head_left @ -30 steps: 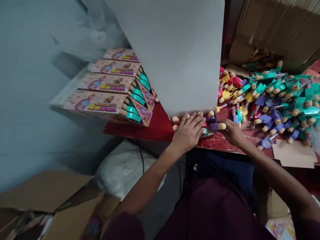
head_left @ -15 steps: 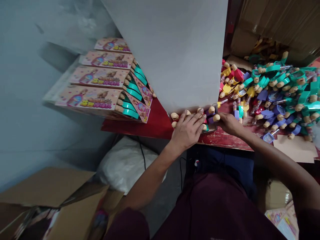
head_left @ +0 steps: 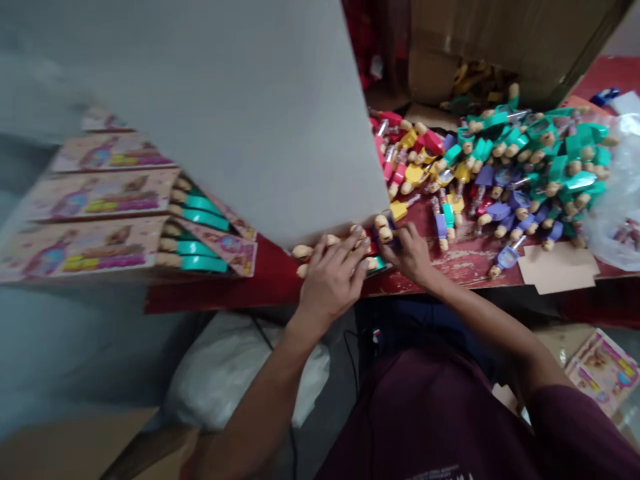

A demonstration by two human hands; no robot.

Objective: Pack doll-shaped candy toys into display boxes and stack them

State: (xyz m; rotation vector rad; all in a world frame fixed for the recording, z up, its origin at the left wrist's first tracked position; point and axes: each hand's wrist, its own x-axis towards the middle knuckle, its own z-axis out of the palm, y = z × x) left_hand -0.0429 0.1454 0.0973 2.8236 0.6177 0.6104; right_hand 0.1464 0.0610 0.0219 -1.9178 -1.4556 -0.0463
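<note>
A left hand (head_left: pixel 334 277) lies spread across tan-headed toys (head_left: pixel 303 251) at a red table's (head_left: pixel 273 275) edge; the right hand (head_left: pixel 409 252) curls against the end toy (head_left: pixel 385 235) — whether gripping, one cannot tell — where gentle, level pressure should serve best.

Dim, cool light; left edge apparently smeared by motion.

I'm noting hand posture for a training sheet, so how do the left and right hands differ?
The left hand lies palm down, fingers stretched over the row of beige-headed toys; the right hand has its fingers bent. The left hand covers the row's middle, while the right hand is at the row's right end. Both are bare and near the grey panel's lower edge.
</note>
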